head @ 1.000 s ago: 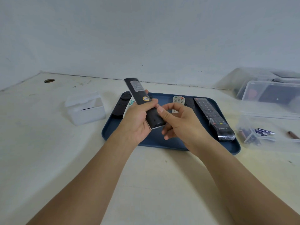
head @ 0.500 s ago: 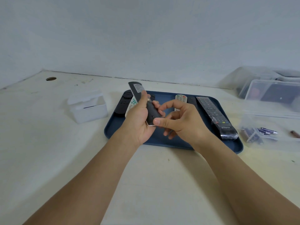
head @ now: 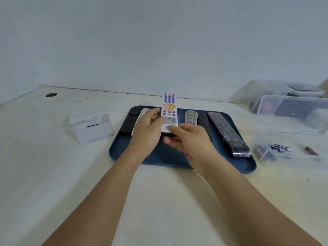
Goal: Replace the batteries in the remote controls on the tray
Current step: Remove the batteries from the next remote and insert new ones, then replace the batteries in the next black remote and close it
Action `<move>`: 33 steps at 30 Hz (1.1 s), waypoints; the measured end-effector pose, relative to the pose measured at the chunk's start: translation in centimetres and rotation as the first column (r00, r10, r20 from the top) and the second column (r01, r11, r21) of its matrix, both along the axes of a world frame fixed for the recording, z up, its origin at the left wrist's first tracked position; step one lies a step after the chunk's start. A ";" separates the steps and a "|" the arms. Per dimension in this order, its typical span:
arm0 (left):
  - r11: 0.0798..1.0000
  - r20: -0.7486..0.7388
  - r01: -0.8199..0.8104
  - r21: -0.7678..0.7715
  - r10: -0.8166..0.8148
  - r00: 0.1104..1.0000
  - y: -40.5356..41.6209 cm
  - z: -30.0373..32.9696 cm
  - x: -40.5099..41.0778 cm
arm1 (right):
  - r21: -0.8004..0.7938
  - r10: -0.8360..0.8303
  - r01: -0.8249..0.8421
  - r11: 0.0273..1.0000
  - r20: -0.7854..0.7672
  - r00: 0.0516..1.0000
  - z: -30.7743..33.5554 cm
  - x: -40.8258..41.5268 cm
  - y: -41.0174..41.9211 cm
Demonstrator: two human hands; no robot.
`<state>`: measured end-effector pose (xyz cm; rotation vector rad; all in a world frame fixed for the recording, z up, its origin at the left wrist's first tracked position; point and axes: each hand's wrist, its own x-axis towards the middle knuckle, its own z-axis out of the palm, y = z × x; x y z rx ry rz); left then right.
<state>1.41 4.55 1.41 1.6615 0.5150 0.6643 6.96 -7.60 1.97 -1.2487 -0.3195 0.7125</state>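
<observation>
A: Bare forearms are seen nearest, reaching from the near edge over the cream table (head: 53,174) toward the tray (head: 248,167).

B: Hands?

A: The white remote (head: 169,112) is gripped along its left edge by the left hand (head: 146,132). Its near end is pinched by the right hand (head: 190,139), thumb on top, other fingers curled underneath. It is held just above the tray, tilted up, far end away.

B: Change from a second ago?

A: The remote has been turned over. Its dark back with a sticker was showing; half a second ago it was seen edge-on; now the button face is up.

B: Meaning?

A: Probably this remote's back is finished with and it is about to be set down, or it is only being checked. Whether the cover is closed cannot be told.

B: Farther out?

A: Five more remotes are lying on the tray, among them a wrapped black remote (head: 229,134) at the right. Loose batteries (head: 280,148) are kept in a clear box well right of the tray. A small white box (head: 90,126) is placed to the left.
</observation>
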 end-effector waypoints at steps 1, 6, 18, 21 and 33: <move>0.970 -0.061 -0.078 0.229 0.094 0.994 0.4 -0.4 -0.2 | 0.011 -0.035 0.035 0.999 -0.050 0.998 -0.1 0.0 0.1; 0.657 -0.274 -0.001 0.754 0.317 0.908 1.7 -2.1 -0.7 | -0.080 -0.171 0.167 0.983 -0.052 0.984 -1.2 0.2 0.6; 0.480 -0.363 0.111 0.870 0.472 0.803 1.0 -2.6 0.6 | -0.400 -0.087 0.242 0.884 0.367 0.926 -1.1 0.8 -0.5; 0.446 -0.353 0.107 0.888 0.514 0.782 0.6 -2.5 1.1 | -0.451 -0.030 0.284 0.846 0.492 0.870 -0.8 0.5 -0.8; 0.848 0.037 -0.367 0.383 0.383 0.923 1.1 -0.6 0.2 | -0.295 -0.084 0.287 0.911 0.548 0.832 0.2 0.7 -1.1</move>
